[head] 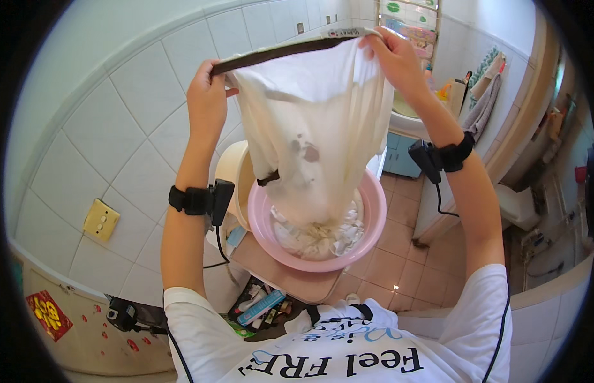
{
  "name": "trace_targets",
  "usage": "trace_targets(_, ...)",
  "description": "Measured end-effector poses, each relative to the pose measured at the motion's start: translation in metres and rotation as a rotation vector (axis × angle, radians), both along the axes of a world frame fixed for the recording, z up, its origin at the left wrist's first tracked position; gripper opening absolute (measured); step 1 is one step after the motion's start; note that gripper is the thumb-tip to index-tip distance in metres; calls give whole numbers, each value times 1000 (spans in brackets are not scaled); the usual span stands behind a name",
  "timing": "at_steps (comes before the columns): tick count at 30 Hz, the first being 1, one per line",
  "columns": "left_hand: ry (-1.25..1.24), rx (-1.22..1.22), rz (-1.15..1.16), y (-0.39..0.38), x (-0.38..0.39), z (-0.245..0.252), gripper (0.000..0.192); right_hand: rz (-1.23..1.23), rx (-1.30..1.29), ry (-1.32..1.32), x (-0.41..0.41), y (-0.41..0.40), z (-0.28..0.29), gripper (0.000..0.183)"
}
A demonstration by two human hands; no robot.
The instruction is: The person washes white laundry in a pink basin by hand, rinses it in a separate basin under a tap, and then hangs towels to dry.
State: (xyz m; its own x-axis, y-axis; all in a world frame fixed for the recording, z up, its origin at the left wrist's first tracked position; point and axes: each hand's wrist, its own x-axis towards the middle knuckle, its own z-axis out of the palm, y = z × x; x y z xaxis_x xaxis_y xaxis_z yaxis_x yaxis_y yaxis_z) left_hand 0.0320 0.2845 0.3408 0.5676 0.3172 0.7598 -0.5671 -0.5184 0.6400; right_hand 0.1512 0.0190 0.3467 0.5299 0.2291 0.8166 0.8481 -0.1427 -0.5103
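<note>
Both arms are raised, stretching a white garment [311,110] by its dark-banded edge. My left hand [207,91] grips the left end of the band, and my right hand [392,57] pinches the right end, where some print shows. The thin cloth hangs down between them with a few dark patches on its front. Its lower part reaches over a pink plastic basin [317,266], in which bunched white fabric [321,242] lies. Where the hanging cloth ends and the bunched fabric begins cannot be told.
The basin stands on a small table [297,282], beside a cream bucket [232,177]. Below is a dark basket with a blue box [261,307]. A washbasin [409,122], blue cabinet [403,155] and hanging towels [486,105] are at the right. A tiled wall [134,115] rises at the left.
</note>
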Motion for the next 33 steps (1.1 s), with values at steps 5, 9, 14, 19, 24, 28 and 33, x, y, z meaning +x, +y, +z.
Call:
trace_targets(5, 289, 68, -118, 1, -3, -78, 19, 32, -154, 231, -3, -5, -78, 24)
trace_targets(9, 542, 325, -91, -3, -15, -191, 33, 51, -458, 425, 2, -10, -192, 23)
trace_targets(14, 1129, 754, -228, -35, -33, -284, 31, 120, -1531, -188, -15, 14, -316, 24)
trace_targets(19, 1223, 1725, -520, -42, -19, -289, 60, 187, -1579, 194, -49, 46, -329, 45)
trace_targets(24, 1591, 1006, -359, -34, 10, -320, 72, 93, -1443, 244, -26, 72, -360, 55)
trace_targets(28, 1563, 940, -287, -28, 21, -348, 73, 60, -1420, 213, -7, 92, -382, 48)
trace_targets(33, 1545, 755, -259, -34, 39, -359, 64, 110, -1326, 309, 17, 102, -428, 29)
